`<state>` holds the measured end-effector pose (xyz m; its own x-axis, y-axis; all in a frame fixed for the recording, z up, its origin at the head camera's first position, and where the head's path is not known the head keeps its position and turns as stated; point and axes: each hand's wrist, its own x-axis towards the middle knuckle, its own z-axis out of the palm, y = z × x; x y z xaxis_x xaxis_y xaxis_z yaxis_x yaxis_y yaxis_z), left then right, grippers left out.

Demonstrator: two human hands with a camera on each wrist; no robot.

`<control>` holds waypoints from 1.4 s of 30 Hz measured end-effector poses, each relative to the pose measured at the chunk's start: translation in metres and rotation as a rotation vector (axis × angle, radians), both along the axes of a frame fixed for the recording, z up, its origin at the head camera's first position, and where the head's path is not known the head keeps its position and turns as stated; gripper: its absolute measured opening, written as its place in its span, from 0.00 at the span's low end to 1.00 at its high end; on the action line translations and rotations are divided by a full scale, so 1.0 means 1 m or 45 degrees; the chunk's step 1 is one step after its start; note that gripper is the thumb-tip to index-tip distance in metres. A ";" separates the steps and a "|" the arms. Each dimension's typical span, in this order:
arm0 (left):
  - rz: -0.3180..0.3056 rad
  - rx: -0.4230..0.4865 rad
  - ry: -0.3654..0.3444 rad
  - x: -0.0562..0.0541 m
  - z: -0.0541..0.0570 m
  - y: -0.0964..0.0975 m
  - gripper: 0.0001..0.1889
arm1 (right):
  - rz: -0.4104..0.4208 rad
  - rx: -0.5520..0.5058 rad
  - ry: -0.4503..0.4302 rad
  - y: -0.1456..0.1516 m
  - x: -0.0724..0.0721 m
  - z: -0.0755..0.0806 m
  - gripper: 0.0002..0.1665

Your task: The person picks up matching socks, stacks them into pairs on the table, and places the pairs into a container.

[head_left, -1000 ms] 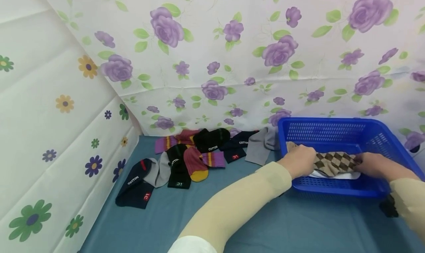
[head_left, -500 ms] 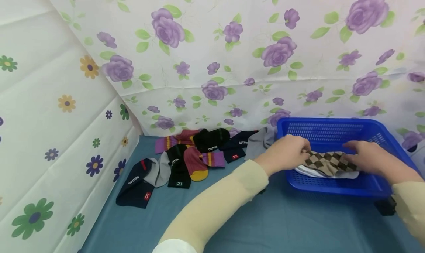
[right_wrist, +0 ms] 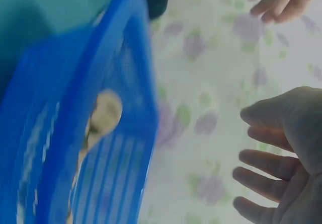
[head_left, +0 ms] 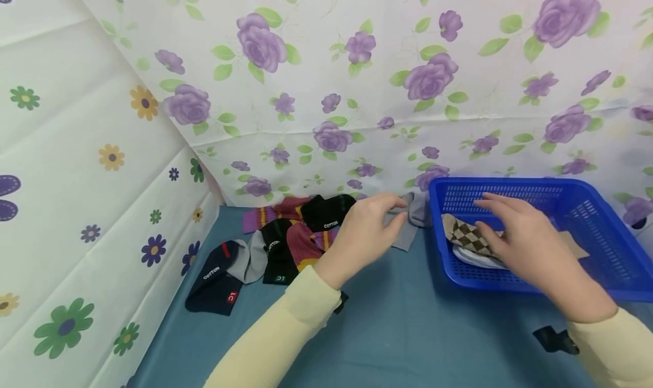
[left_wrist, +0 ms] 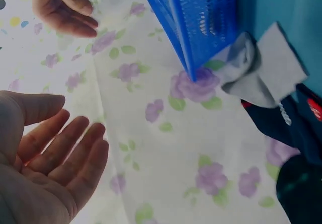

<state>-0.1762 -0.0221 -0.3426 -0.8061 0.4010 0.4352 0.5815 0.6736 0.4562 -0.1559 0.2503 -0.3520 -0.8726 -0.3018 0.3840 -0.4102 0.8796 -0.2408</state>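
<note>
My left hand (head_left: 368,235) hovers over the table in front of the sock pile, fingers loosely bent and holding nothing. A grey sock (head_left: 419,209) lies just beyond it, partly hidden. My right hand (head_left: 535,249) is raised over the blue basket (head_left: 510,285), fingers apart. Inside the basket lies a brown-and-beige argyle sock (head_left: 466,233) on top of a white sock (head_left: 476,258); the right hand covers part of both. The left wrist view shows the left palm (left_wrist: 55,168) with bare fingers. In the right wrist view the right hand (right_wrist: 276,168) is away from the basket wall.
Left of the basket lie a navy sock (head_left: 211,289), a light grey sock (head_left: 251,260), black socks (head_left: 326,212) and maroon, purple and yellow socks (head_left: 302,243). Flowered cloth (head_left: 306,93) walls off the back and left. Blue cloth (head_left: 398,320) covers the table.
Both hands let go of the argyle sock in the basket. The left hand moved left, out over the table toward the other socks. The right hand rose and shifted a little left.
</note>
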 end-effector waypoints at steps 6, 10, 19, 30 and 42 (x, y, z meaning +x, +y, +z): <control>0.113 0.086 0.105 0.013 -0.017 -0.025 0.10 | 0.135 -0.076 0.195 -0.036 0.011 -0.016 0.26; 0.174 0.103 0.090 0.020 -0.033 -0.038 0.12 | 0.127 -0.073 0.169 -0.057 0.018 -0.034 0.26; 0.287 -0.006 -0.113 0.036 -0.072 -0.061 0.15 | 0.148 -0.030 0.074 -0.094 0.029 -0.071 0.24; 0.348 -0.160 -0.280 0.053 -0.118 -0.073 0.19 | 0.041 0.055 -0.214 -0.122 0.032 -0.118 0.23; 0.365 -0.279 -0.308 0.062 -0.133 -0.073 0.20 | -0.067 0.024 -0.304 -0.137 -0.009 -0.142 0.31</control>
